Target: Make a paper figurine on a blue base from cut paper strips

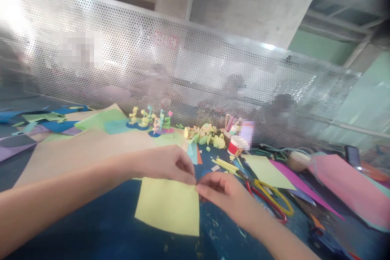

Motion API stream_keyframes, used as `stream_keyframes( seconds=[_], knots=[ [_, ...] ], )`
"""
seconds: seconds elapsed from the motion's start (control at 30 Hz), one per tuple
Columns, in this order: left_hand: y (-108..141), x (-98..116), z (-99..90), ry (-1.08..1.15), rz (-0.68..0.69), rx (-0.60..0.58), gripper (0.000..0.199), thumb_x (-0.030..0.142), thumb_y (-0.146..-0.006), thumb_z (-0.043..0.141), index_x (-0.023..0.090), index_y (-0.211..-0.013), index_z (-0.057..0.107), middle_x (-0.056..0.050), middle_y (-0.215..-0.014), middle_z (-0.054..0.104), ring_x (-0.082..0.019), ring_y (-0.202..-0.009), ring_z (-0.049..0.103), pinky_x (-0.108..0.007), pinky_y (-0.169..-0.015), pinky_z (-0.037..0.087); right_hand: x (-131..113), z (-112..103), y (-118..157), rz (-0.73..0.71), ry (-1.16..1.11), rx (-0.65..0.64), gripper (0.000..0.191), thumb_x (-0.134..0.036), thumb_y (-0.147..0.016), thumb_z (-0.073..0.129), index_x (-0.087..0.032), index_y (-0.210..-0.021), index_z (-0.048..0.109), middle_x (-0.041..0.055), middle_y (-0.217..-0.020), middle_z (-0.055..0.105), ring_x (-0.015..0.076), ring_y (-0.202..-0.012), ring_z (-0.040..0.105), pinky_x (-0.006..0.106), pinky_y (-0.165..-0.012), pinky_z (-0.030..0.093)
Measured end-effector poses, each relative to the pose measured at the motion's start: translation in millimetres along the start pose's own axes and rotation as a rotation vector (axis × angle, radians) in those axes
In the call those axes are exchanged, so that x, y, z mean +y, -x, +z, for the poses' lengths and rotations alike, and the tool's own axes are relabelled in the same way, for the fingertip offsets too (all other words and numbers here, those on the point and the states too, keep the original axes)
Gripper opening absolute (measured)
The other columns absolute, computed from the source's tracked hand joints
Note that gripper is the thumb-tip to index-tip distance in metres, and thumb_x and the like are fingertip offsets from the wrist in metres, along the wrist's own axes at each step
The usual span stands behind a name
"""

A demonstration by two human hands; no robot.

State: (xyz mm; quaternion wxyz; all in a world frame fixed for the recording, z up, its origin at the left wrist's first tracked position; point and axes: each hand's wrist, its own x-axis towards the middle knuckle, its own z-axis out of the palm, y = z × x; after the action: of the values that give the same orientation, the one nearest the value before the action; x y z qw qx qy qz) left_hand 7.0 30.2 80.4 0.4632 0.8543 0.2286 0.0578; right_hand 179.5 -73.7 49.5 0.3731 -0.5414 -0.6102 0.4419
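A square sheet of yellow paper hangs just over the dark blue table in front of me. My left hand pinches its top edge near the upper right corner. At that same corner, my right hand has thumb and forefinger pressed together, the fingertips almost touching those of the left hand. What lies between the fingertips is mostly hidden, but the corner of the paper runs into both pinches. Right of my right hand lie scissors with yellow and red handles.
Small paper figures stand on round bases at the back. Next to them are a heap of yellow-green paper pieces and a red-and-white tub. Coloured sheets and a phone lie at right. A perforated metal screen rises behind.
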Motion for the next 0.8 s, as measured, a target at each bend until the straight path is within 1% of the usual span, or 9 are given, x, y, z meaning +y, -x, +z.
stream_keyframes(
  seconds=[0.2,0.3,0.4,0.6,0.67,0.8],
  knots=[
    [-1,-4,1.7,-0.033,0.006,-0.030,0.029,0.045,-0.071,0.059,0.019,-0.080,0.067,0.003,-0.062,0.050,-0.007,-0.053,0.038,-0.019,-0.046,0.028,-2,2,0,0.027,0.036,0.053,0.016,-0.032,-0.074,0.061,-0.016,-0.072,0.061,-0.0014,-0.065,0.058,0.0101,-0.060,0.050,0.021,-0.056,0.038],
    [-1,-5,2.0,-0.048,0.014,-0.040,0.027,0.043,-0.072,0.057,0.018,-0.081,0.067,0.003,-0.062,0.049,-0.007,-0.052,0.037,-0.019,-0.046,0.027,-4,4,0,0.042,0.037,0.080,0.013,-0.029,-0.071,0.062,-0.016,-0.069,0.060,-0.0026,-0.063,0.056,0.0091,-0.057,0.047,0.020,-0.053,0.035],
    [0,-2,3.0,-0.029,0.027,-0.023,0.023,0.038,-0.072,0.058,0.018,-0.077,0.066,0.003,-0.062,0.050,-0.008,-0.056,0.040,-0.018,-0.046,0.028,-5,5,0,0.035,0.038,0.104,0.012,-0.028,-0.069,0.063,-0.017,-0.069,0.060,-0.0027,-0.062,0.055,0.0093,-0.057,0.046,0.020,-0.053,0.035],
    [1,4,6.1,0.059,0.027,0.018,0.017,0.033,-0.069,0.062,0.018,-0.076,0.065,0.004,-0.062,0.053,-0.009,-0.059,0.045,-0.018,-0.052,0.033,-8,4,2,-0.019,0.049,0.168,0.011,-0.026,-0.068,0.063,-0.016,-0.066,0.058,-0.0021,-0.062,0.054,0.0099,-0.058,0.047,0.021,-0.054,0.037],
    [1,5,6.3,0.081,0.030,0.028,0.017,0.034,-0.068,0.063,0.019,-0.076,0.065,0.004,-0.061,0.053,-0.008,-0.058,0.044,-0.018,-0.053,0.033,-9,4,2,-0.037,0.058,0.181,0.010,-0.026,-0.068,0.062,-0.016,-0.066,0.058,-0.0017,-0.062,0.055,0.0103,-0.059,0.048,0.022,-0.055,0.038],
    [1,6,5.7,0.072,0.041,0.046,0.023,0.040,-0.069,0.062,0.018,-0.077,0.065,0.003,-0.062,0.053,-0.008,-0.056,0.042,-0.018,-0.050,0.031,-9,3,2,-0.074,0.071,0.219,0.010,-0.026,-0.068,0.062,-0.018,-0.066,0.057,-0.0018,-0.063,0.055,0.0109,-0.059,0.048,0.022,-0.056,0.039]
  ],
)
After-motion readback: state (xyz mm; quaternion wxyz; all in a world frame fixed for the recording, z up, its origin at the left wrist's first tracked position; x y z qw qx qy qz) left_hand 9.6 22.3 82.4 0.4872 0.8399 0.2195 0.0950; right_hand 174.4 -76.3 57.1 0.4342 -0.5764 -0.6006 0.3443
